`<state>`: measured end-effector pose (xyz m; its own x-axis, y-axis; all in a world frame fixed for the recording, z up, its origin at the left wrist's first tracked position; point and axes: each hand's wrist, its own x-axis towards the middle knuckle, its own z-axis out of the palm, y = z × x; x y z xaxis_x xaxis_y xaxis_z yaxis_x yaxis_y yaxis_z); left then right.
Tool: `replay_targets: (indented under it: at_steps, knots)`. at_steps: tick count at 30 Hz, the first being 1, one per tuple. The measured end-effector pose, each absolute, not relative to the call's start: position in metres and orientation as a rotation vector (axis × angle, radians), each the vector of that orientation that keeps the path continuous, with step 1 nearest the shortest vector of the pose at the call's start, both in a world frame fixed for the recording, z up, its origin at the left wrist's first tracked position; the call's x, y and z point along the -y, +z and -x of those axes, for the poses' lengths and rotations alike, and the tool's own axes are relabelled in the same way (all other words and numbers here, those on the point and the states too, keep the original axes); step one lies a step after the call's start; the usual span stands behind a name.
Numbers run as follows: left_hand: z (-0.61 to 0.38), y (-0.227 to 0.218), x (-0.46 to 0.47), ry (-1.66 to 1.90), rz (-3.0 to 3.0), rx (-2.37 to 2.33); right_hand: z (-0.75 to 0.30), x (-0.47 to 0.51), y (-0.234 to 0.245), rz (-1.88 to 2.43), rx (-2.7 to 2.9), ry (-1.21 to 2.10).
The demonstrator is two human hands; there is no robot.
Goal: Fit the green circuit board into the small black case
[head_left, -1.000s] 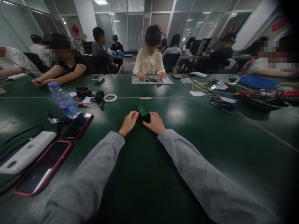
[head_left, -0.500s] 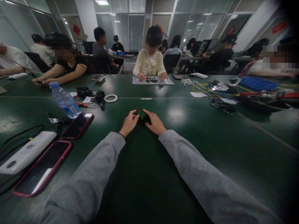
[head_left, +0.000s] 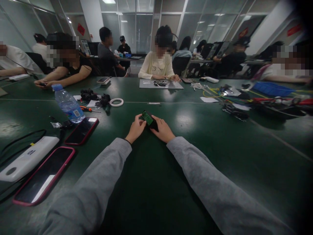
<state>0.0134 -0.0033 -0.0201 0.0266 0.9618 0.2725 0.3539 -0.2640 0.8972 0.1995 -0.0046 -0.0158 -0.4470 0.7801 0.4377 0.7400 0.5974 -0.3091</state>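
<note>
Between my two hands is a small black case with a green circuit board (head_left: 147, 118) showing on its upper face, held tilted just above the green table. My left hand (head_left: 136, 128) is closed on its left side, thumb and fingers at the edge of the board. From the right, my right hand (head_left: 162, 129) grips the black part, fingers along the top edge and thumb below. The underside of the device is hidden, and finer parts on the board are too small to make out.
Left of my arms lie two red-edged phones (head_left: 81, 131), a white power bank (head_left: 29, 159) with cables and a tilted water bottle (head_left: 68, 103). Farther off are a screwdriver (head_left: 89, 109) and a tape roll (head_left: 116, 102). A person (head_left: 158, 63) works opposite at a grey mat (head_left: 146, 84); cables (head_left: 234, 111) lie right.
My hands still hold the circuit board device, with its tilt slightly altered. Across the table, the other person's hands have shifted toward the right side of the mat.
</note>
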Motion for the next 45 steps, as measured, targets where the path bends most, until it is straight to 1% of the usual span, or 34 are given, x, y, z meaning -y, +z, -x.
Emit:
replay_targets:
  at_steps: [7,18,45]
  knots:
    - [-0.0136,-0.0273,-0.0002,1.255,-1.709,-1.354,-0.1983,0.0048,-0.0168,1.204,2.283,0.104]
    - [-0.0153,-0.0230,0.0028,1.214,-1.730,-1.374,-0.1978,0.0065,-0.0137,1.217,2.267,0.151]
    - [-0.0152,-0.0211,0.0043,1.208,-1.704,-1.320,-0.1978,0.0070,-0.0154,1.217,2.243,0.140]
